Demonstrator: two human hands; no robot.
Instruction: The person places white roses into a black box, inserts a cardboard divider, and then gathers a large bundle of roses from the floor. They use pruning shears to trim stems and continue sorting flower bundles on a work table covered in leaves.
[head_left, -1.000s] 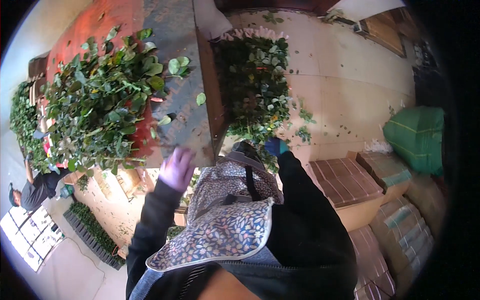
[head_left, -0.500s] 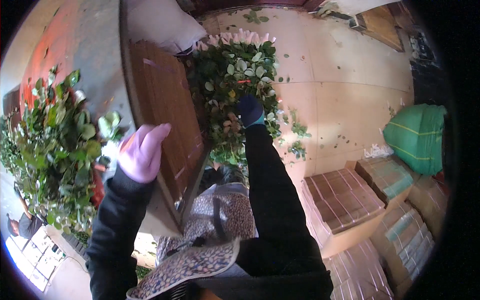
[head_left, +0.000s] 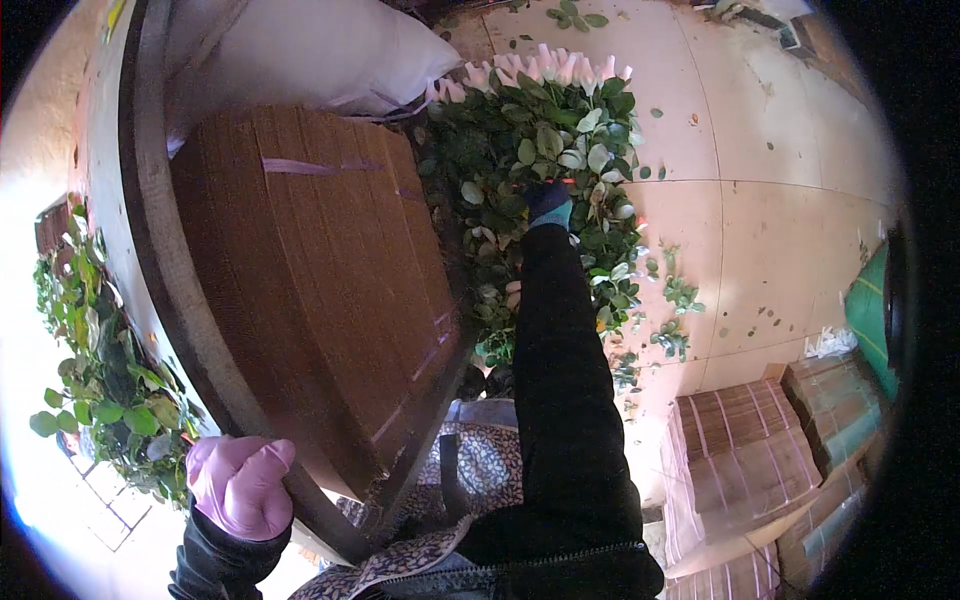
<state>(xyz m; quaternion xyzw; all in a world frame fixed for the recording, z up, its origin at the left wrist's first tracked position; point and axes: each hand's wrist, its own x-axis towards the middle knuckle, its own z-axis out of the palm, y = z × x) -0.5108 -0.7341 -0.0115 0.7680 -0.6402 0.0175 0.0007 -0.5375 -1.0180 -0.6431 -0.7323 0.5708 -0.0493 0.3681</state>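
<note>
A large pile of leafy, rose-like cut stems [head_left: 560, 130] lies on the floor, with a row of pale pink tips along its far side. My right hand [head_left: 548, 205], in a dark blue glove with a teal cuff, reaches down into the leaves beside a thin red-orange band [head_left: 568, 181]. Leaves and the angle hide its fingers. My left hand [head_left: 240, 485], in a pink glove, is closed at the table edge [head_left: 215, 360]; what it holds, if anything, is hidden. More leafy stems [head_left: 115, 375] lie on the table beside it.
Stacked flat brown cardboard [head_left: 320, 270] stands between the table and the pile. A white sack [head_left: 310, 60] sits beyond it. Strapped cardboard bundles [head_left: 745, 440] and a green sack [head_left: 870, 310] are at the right. Loose leaves [head_left: 680, 292] dot the floor [head_left: 770, 220].
My view has swung left and lower, so the cardboard looks larger. My right hand has gone deeper into the stems near the red-orange band. My left hand appears lower, still closed.
</note>
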